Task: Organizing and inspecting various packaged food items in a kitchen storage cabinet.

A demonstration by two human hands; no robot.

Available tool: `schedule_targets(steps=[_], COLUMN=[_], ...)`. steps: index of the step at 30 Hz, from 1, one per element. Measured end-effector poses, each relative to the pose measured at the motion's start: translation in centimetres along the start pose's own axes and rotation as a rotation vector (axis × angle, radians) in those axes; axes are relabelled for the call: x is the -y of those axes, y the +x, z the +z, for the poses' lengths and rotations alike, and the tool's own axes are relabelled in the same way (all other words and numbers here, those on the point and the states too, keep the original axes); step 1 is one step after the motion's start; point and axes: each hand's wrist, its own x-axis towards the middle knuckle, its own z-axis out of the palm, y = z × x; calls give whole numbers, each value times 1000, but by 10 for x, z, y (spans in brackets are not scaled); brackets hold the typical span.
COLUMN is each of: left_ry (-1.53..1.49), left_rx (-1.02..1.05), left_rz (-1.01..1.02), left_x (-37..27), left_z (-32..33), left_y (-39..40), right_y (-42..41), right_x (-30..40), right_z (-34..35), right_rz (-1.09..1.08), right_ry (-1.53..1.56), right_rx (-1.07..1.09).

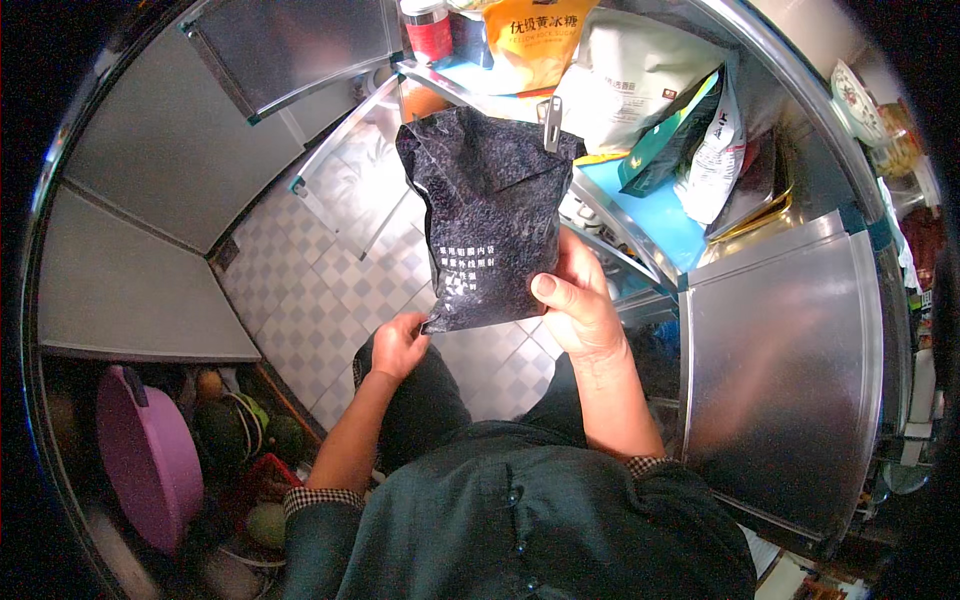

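Note:
A dark, crinkled food pouch (491, 217) bearing white writing is held up in front of me. Its top is folded over, with a metal clip (553, 124) at the top right corner. My right hand (581, 300) grips the pouch's lower right side, thumb in front. My left hand (399, 345) pinches its bottom left corner. Behind the pouch, a blue-lined cabinet shelf (652, 214) bears a yellow rock sugar bag (532, 49), a large pale bag (626, 82), a green pouch (664, 139), a white pouch (718, 161) and a red-labelled jar (429, 34).
An open metal cabinet door (780, 375) stands at the right; a glass-like door panel (345, 165) is left of the shelf. A purple basin (146, 457) stands at the lower left beside several vegetables or fruits. Tiled floor (322, 300) shows beneath the pouch.

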Motion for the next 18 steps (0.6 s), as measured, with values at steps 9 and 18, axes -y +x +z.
schedule_targets(steps=[9, 18], left_ry=[102, 16], left_rx=[71, 8], left_rz=[-95, 0], left_x=[-14, 8], left_z=[-6, 6], left_y=[0, 3], right_y=[1, 4], right_x=[-8, -11], right_z=[-7, -12], right_rz=[-4, -5], right_ry=[-3, 27], right_rx=[-13, 43])
